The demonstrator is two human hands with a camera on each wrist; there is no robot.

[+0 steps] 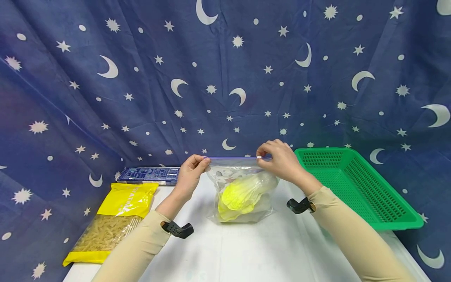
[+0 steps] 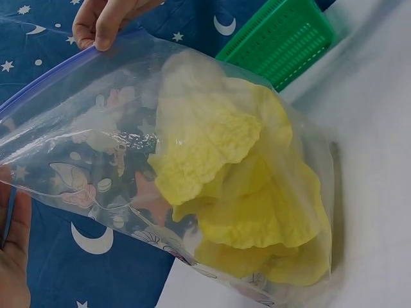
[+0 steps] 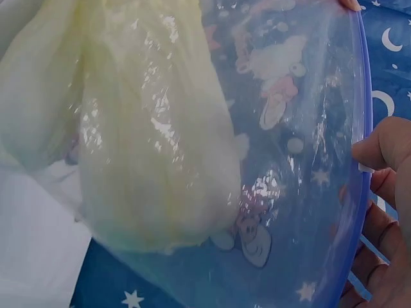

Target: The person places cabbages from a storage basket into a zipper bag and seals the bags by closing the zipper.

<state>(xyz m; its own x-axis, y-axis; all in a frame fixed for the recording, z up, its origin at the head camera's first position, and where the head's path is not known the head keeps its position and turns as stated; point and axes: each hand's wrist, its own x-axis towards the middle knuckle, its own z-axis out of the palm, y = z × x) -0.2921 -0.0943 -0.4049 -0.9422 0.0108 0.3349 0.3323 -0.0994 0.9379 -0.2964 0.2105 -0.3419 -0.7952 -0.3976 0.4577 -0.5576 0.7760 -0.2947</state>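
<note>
A clear zip bag (image 1: 225,172) with a purple zip strip and printed cartoon figures stands on the white table, its top edge held up level. Inside it lie yellow-green Chinese cabbage leaves (image 1: 241,194), pale stems toward the right. My left hand (image 1: 189,174) pinches the bag's top left corner between thumb and fingers. Near the right end of the strip, my right hand (image 1: 280,160) pinches a small white slider (image 1: 259,157). In the right wrist view that slider (image 3: 365,167) sits beneath the thumb, on the purple strip (image 3: 365,83).
A green plastic basket (image 1: 401,225) stands at the right. To the left lies a yellow pasta bag (image 1: 128,199), with a flat blue package (image 1: 148,175) behind it. A dark blue curtain (image 1: 225,98) with moons and stars hangs behind the table (image 1: 225,250).
</note>
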